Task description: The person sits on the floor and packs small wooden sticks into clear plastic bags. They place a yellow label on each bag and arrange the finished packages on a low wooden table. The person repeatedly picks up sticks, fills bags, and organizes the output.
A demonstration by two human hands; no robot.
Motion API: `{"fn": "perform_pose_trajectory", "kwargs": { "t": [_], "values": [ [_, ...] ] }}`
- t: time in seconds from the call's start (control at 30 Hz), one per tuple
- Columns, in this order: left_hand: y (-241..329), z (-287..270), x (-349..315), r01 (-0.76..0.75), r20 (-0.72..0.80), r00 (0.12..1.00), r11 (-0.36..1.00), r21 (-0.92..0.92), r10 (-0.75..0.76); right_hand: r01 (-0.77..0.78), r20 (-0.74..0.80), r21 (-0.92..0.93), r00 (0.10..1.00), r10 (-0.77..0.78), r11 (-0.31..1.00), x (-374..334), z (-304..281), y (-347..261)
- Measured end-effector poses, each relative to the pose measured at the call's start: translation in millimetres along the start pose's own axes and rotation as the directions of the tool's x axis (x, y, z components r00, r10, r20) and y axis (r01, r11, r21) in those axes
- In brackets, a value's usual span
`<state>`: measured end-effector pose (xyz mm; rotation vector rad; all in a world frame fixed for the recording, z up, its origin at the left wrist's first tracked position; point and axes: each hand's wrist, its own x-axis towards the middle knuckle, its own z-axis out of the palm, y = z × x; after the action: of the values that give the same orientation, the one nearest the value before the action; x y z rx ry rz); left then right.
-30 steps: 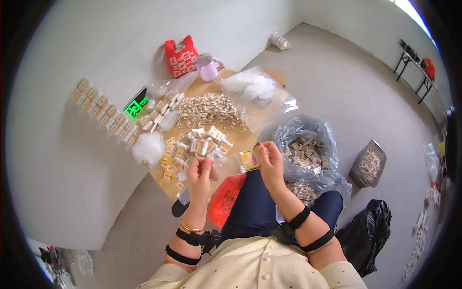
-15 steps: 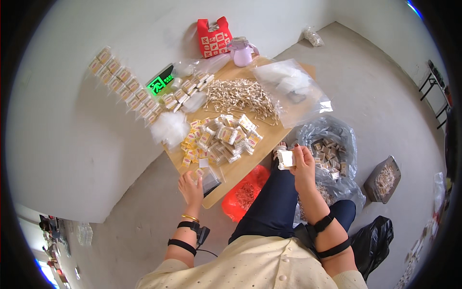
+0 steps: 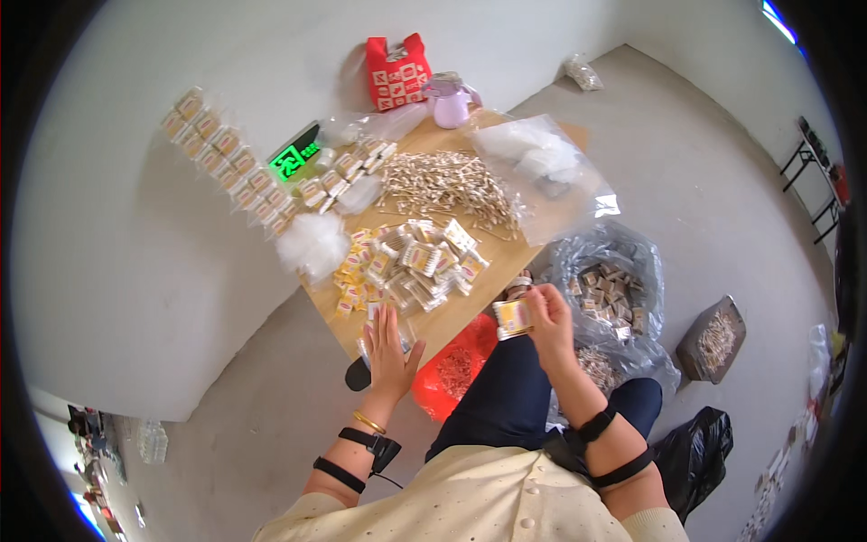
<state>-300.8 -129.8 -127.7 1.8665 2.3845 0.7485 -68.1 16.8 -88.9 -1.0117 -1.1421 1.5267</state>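
Observation:
My right hand point(image 3: 553, 323) is closed on a small clear packet of cotton swabs point(image 3: 513, 319) with a yellow label, held in the air beyond the table's near edge. My left hand point(image 3: 388, 359) lies with fingers stretched out over a clear plastic sleeve point(image 3: 405, 334) at the table's near left corner, partly covering it. A dark rounded object point(image 3: 358, 375) sticks out beside that hand; its kind is unclear. Just beyond are a heap of filled swab packets point(image 3: 422, 259) and loose yellow cards point(image 3: 354, 280). Farther back spreads a pile of loose cotton swabs point(image 3: 447, 185).
Clear plastic bags point(image 3: 533, 149) cover the table's right side. A lilac jug point(image 3: 451, 107) and red bag point(image 3: 397, 77) stand at the back. On the floor are a red plastic bag point(image 3: 452, 370), a clear bag of packets point(image 3: 610, 294) and a grey bin of swabs point(image 3: 713, 339).
My left hand has slid right and now lies flat over the plastic sleeve. My right hand has come slightly left and lower, and the packet has turned to show its yellow label.

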Motion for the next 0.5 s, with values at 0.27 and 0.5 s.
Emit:
{"fn": "perform_pose_trajectory", "kwargs": {
  "t": [0.27,0.5],
  "values": [
    [128.5,-37.0,61.0,-0.218,-0.095,0.976,0.837,-0.502,0.198,0.245,0.081,-0.405,0.969,-0.232,0.881,-17.5,16.1,-41.2],
    [134.7,-29.4,57.8,-0.163,-0.095,0.987,0.779,-0.606,0.132,0.195,0.025,-0.384,0.979,-0.201,0.903,-17.7,-1.5,-33.7]
  ]
}}
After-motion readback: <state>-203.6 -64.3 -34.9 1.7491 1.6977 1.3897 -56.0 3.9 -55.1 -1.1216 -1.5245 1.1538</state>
